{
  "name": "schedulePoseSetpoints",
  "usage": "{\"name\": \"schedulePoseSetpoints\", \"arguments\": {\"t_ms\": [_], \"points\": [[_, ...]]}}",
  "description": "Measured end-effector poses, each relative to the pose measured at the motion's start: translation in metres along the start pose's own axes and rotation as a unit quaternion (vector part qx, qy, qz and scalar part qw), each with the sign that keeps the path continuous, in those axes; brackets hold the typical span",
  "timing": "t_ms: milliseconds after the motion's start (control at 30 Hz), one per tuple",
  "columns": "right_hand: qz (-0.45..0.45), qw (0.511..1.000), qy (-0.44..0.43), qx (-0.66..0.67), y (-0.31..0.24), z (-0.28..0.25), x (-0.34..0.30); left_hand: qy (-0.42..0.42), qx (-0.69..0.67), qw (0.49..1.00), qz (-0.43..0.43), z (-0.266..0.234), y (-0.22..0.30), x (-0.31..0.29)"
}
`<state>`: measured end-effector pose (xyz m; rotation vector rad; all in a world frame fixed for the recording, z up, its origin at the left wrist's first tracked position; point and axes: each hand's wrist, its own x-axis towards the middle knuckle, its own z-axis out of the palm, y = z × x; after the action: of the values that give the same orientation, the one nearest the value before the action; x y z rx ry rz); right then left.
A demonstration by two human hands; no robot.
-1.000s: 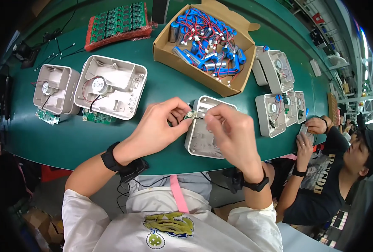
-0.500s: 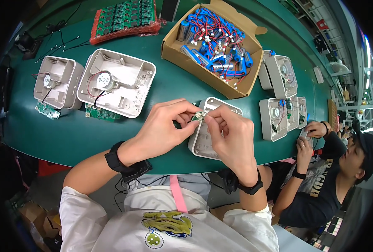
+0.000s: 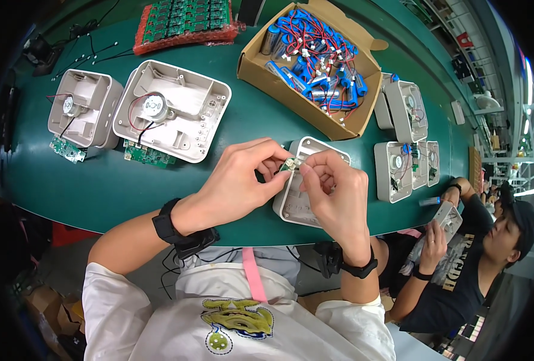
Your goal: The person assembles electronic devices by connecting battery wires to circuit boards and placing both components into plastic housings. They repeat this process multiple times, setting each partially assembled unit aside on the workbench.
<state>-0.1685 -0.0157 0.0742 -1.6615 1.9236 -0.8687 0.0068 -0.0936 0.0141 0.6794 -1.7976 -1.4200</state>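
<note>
My left hand (image 3: 234,183) pinches a small green circuit board (image 3: 288,164) with pale connectors between thumb and forefinger. At the board's right end, the thumb and forefinger of my right hand (image 3: 340,195) are closed, other fingers curled. Whether a plug or wire is also between those fingertips is too small to tell. Beneath both hands, a white plastic housing (image 3: 294,207) rests open side up on the green table, partly covered by my right hand.
A cardboard box (image 3: 267,81) of blue batteries with red and black leads stands beyond my hands. To the left are a larger housing (image 3: 192,135) and a smaller housing (image 3: 92,90). Circuit boards (image 3: 189,21) lie on red bubble wrap. At right, a co-worker (image 3: 459,265) holds a light-coloured housing (image 3: 449,218).
My fingertips stay at the board; the right ones have shifted slightly rightward along it. The co-worker's housing is now raised and tilted, and a blue battery shows beside it. The whole view has shifted slightly.
</note>
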Motion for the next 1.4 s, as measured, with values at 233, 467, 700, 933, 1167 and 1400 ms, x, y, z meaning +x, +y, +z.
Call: {"name": "schedulePoseSetpoints", "arguments": {"t_ms": [233,467,700,933,1167,1400], "points": [[0.002,1.0,-0.003,0.008,-0.002,0.001,-0.001,-0.021,0.013,1.0,-0.006,-0.003,0.004,-0.001],[0.013,0.999,-0.001,0.03,-0.003,0.004,-0.002,-0.031,0.007,0.999,0.017,-0.004,0.003,-0.001],[-0.003,1.0,0.012,-0.013,-0.008,0.006,-0.005,-0.044,0.01,0.998,0.044,-0.005,0.003,-0.001],[-0.086,0.992,0.013,-0.096,-0.011,-0.002,0.002,-0.01,-0.011,0.999,0.032,-0.005,0.002,0.001],[-0.12,0.978,0.057,-0.161,0.004,-0.073,0.07,-0.05,-0.029,0.997,-0.051,-0.007,0.002,0.0],[-0.257,0.948,-0.106,-0.157,0.038,-0.058,0.116,-0.04,-0.04,0.998,-0.034,-0.005,0.001,0.003]]}}
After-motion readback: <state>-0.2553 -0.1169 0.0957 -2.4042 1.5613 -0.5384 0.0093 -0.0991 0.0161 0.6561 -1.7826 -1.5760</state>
